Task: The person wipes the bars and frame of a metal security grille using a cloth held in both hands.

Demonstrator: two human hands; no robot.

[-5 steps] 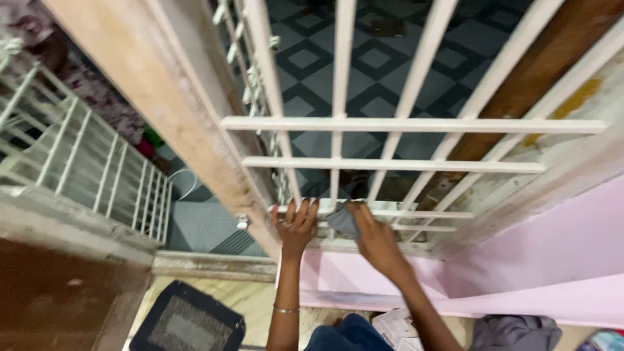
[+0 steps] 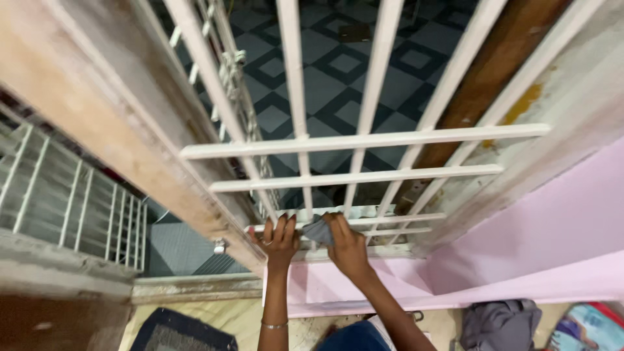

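Lighting is soft and even, moderately bright indoors, with no hard shadows and no glare on the white window grille (image 2: 364,140). Wide-angle distortion splays the bars outward toward the frame edges. Slight motion blur softens the wooden frame (image 2: 97,123) at left; the centre is reasonably sharp.

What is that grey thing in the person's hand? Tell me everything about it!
It is a small grey cloth, soft and crumpled into a bunch. The right hand grips it and presses it against a low white bar of the window grille, near the bottom of the frame. Fingers cover part of it, so only a wrinkled lump shows. The left hand rests on the same bar just beside it, without touching the cloth. No pattern or print can be seen on it.
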